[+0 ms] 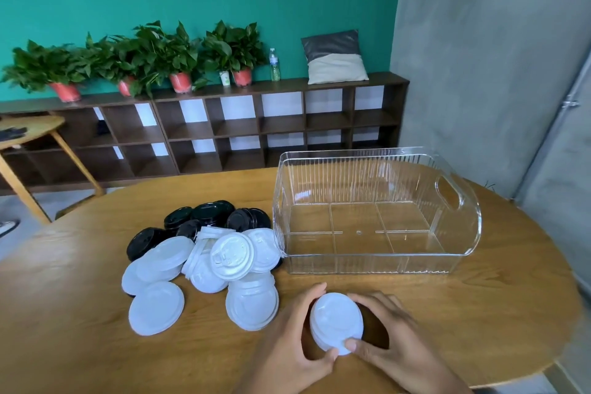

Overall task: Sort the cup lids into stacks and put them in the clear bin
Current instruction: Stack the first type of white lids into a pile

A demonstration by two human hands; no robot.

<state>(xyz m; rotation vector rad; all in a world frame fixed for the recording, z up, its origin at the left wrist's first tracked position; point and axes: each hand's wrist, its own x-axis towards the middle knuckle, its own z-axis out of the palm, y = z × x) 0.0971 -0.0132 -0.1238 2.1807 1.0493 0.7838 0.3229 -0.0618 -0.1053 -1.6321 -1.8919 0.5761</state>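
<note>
My left grip (pixel 297 339) and right grip (pixel 393 339) both pinch a white lid stack (pixel 335 321); loose lids (pixel 204 262) lie left, clear bin (pixel 377 262) beyond, on the surface (pixel 80 313).

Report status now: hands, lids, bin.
Both hands, left and right, grip small stack of white plastic lids. Clear ribbed plastic bin holds nothing. Mixed pile of black and white lids unsorted. Path clear.

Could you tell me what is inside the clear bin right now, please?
Nothing: through the clear bin only its ribbed walls and divided floor show, no lids. The white stack is between the left hand and right hand; the loose lids lie beside it.
</note>
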